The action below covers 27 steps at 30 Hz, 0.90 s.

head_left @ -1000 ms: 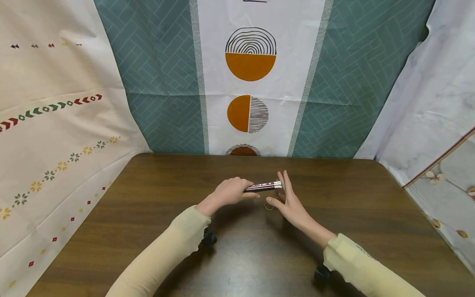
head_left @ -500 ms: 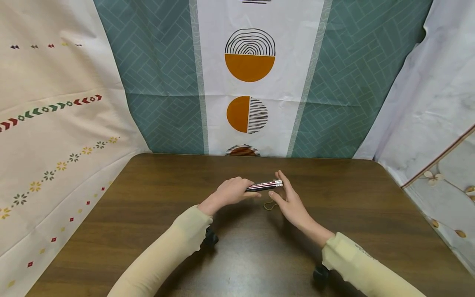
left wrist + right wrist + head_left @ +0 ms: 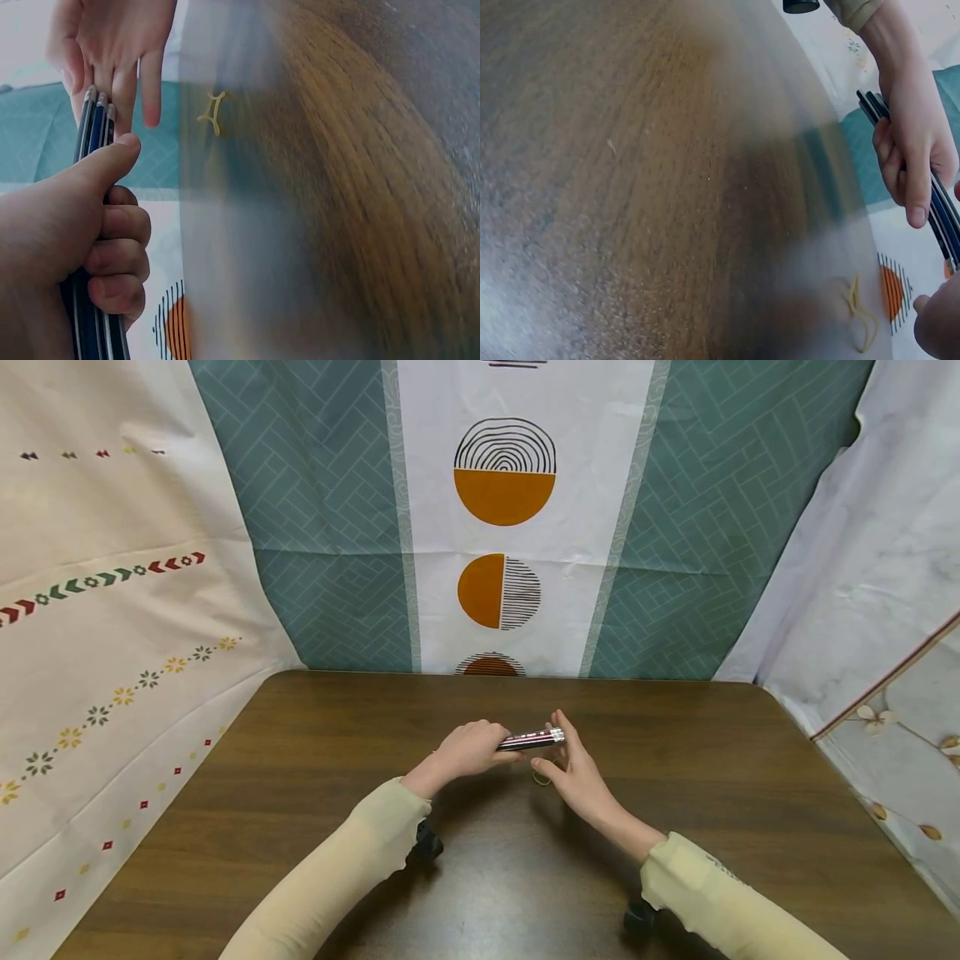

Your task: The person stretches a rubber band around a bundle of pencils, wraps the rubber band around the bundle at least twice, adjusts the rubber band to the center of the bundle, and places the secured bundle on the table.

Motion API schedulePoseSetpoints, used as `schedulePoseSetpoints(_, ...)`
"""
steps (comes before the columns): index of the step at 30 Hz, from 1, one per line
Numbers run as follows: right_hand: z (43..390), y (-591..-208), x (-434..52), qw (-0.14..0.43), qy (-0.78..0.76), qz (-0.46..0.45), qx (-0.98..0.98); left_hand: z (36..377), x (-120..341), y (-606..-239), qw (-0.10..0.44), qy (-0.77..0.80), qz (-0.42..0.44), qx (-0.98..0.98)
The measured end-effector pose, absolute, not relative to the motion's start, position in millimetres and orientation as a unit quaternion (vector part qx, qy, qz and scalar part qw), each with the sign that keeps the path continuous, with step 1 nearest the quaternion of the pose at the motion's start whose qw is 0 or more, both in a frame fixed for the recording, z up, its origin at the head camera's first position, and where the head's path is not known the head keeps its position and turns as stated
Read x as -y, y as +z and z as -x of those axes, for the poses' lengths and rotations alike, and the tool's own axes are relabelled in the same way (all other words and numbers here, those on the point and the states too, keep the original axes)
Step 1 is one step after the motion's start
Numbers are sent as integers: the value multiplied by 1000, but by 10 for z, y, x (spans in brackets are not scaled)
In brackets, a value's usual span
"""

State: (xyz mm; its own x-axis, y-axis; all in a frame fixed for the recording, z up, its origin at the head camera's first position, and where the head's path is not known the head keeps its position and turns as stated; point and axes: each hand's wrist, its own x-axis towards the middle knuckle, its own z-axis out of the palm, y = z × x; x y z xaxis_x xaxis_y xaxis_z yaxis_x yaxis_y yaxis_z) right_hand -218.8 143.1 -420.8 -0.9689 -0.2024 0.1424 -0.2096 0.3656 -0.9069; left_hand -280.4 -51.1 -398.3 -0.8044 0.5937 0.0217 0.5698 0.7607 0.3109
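A bundle of several dark striped pencils (image 3: 527,741) is held above the table in my left hand (image 3: 468,749), whose fingers curl round it in the left wrist view. The silver-banded eraser ends (image 3: 97,101) stick out past the thumb, roughly level with one another. At those ends is my right hand (image 3: 581,781), its fingers mostly straight and the thumb apart from them. Whether the fingertips touch the erasers I cannot tell. Below the hands, a loose yellow rubber band (image 3: 217,116) lies on the table, partly hidden by the right thumb in the head view.
The brown wooden table (image 3: 360,710) has rounded far corners. Patterned cloths hang round it: a teal and white one (image 3: 337,527) behind, a cream one (image 3: 112,610) at left and a white one (image 3: 862,585) at right. Dark wrist devices (image 3: 427,842) hang under both sleeves.
The right hand has shifted slightly left and its fingers have moved a little at the eraser ends. The left hand keeps its hold on the pencils, almost still.
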Motion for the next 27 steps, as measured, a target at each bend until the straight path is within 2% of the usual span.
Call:
schedulePoseSetpoints(18, 2226, -4259, -1461, 15, 567, -147, 810, 2794, 504, -4038, 63, 188, -307, -931)
schedulePoseSetpoints(27, 2352, -4276, -1642, 81, 548, -143, 820, 2773, 514, -4022, 67, 207, -325, -920)
